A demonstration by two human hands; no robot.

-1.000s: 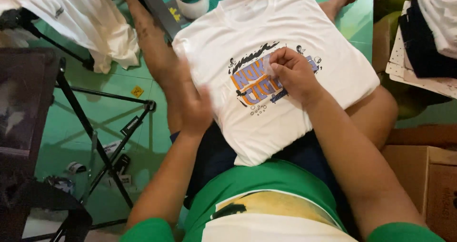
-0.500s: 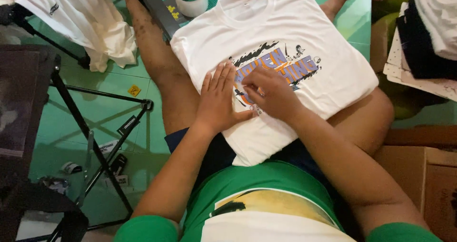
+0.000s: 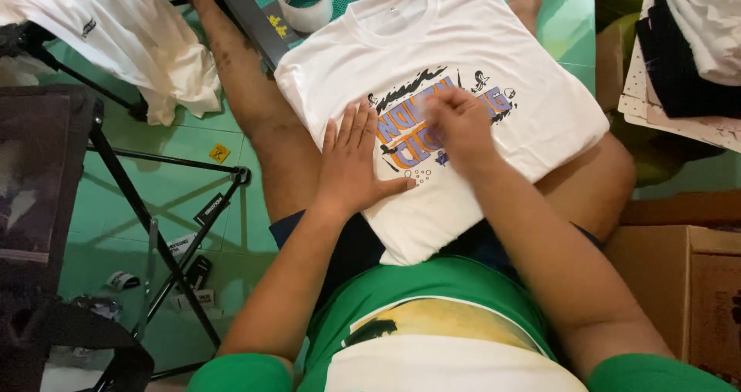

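My left hand [image 3: 356,163] lies spread flat on the white T-shirt [image 3: 463,68] across my lap, by the print's [image 3: 440,122] left edge. My right hand [image 3: 461,122], fingers bunched, rubs the print; I judge smoothing continues rightward.

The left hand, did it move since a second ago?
Yes. The left hand slid from the near edge of the white T-shirt up onto it, and now lies flat beside the printed picture.
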